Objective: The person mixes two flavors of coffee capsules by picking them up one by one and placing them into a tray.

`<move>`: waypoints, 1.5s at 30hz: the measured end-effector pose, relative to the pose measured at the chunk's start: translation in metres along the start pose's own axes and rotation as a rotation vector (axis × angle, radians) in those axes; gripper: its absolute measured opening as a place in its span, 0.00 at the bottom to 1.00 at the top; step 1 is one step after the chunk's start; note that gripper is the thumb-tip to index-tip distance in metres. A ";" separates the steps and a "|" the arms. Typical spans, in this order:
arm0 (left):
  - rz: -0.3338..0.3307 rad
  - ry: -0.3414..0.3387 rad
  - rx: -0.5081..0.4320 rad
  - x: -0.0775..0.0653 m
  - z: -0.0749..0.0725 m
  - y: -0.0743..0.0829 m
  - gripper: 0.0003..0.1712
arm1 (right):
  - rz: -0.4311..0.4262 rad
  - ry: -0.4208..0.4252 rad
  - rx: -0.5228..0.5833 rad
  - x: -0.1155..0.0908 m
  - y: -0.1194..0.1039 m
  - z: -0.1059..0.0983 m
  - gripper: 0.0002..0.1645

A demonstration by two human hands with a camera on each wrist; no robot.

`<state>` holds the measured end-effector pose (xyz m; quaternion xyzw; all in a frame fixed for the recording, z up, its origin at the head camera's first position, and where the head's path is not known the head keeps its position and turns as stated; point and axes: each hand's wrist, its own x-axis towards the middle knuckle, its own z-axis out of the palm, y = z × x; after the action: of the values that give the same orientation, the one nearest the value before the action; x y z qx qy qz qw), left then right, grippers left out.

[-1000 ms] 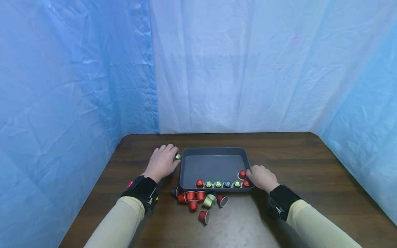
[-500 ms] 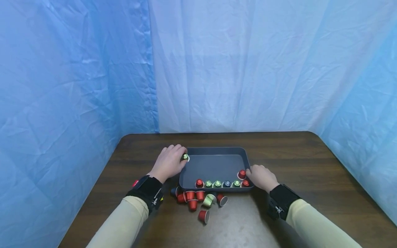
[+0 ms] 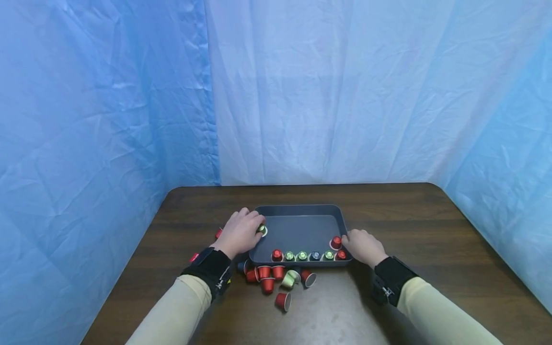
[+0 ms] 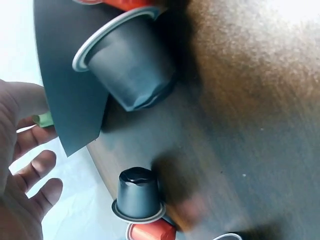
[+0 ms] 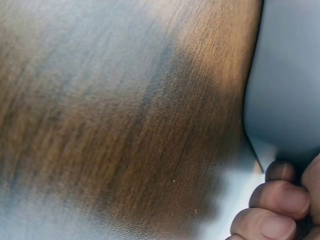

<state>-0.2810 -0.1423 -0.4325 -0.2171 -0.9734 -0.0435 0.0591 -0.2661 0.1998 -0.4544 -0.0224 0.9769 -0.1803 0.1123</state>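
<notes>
My left hand (image 3: 241, 232) pinches a green coffee capsule (image 3: 262, 229) between thumb and fingers, just inside the left end of a dark grey tray (image 3: 302, 223). In the left wrist view, the tray wall partly hides that green capsule (image 4: 44, 120). My right hand (image 3: 364, 245) grips the tray's right rim with curled fingers (image 5: 280, 200); the thumb is mostly out of sight. Along the tray's near side runs a row of several red, green and dark blue capsules. One more red capsule (image 3: 336, 243) stands behind the row's right end.
Several loose capsules lie before the tray, among them an upside-down red capsule (image 3: 267, 286), a light green capsule (image 3: 288, 281) and a red capsule (image 3: 283, 301) nearest me. A dark capsule (image 4: 132, 65) touches or nearly touches the tray's outside. Another red capsule (image 3: 218, 233) shows left of my left hand.
My left hand has carried the green capsule rightward from beside the tray to inside its left end, then slightly nearer me. A red capsule has come into view behind that hand. My right hand stays put.
</notes>
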 end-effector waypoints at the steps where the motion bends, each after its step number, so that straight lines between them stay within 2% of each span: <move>1: 0.004 -0.004 0.012 0.000 0.001 0.000 0.15 | 0.000 0.000 0.000 0.000 0.000 0.000 0.21; 13: 0.023 -0.037 0.117 -0.002 0.010 0.003 0.11 | 0.014 -0.003 0.000 0.001 0.001 0.002 0.21; 22: 0.023 -0.060 0.135 -0.002 0.010 0.008 0.11 | -0.001 0.005 0.002 0.000 0.000 0.000 0.21; 30: 0.014 -0.078 0.134 -0.004 0.010 0.008 0.16 | 0.006 -0.002 0.002 0.001 0.000 0.001 0.22; 34: 0.013 -0.070 0.100 -0.006 0.008 0.006 0.22 | 0.006 0.002 0.003 0.001 0.001 0.001 0.22; 38: 0.001 -0.032 0.058 -0.009 0.003 0.002 0.26 | 0.004 0.002 0.003 0.001 0.001 0.001 0.22; 45: -0.043 0.007 0.052 -0.015 -0.002 -0.010 0.30 | -0.001 0.002 -0.002 0.001 0.001 0.001 0.22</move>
<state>-0.2719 -0.1576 -0.4329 -0.1944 -0.9784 -0.0200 0.0671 -0.2668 0.2001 -0.4556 -0.0227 0.9772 -0.1793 0.1112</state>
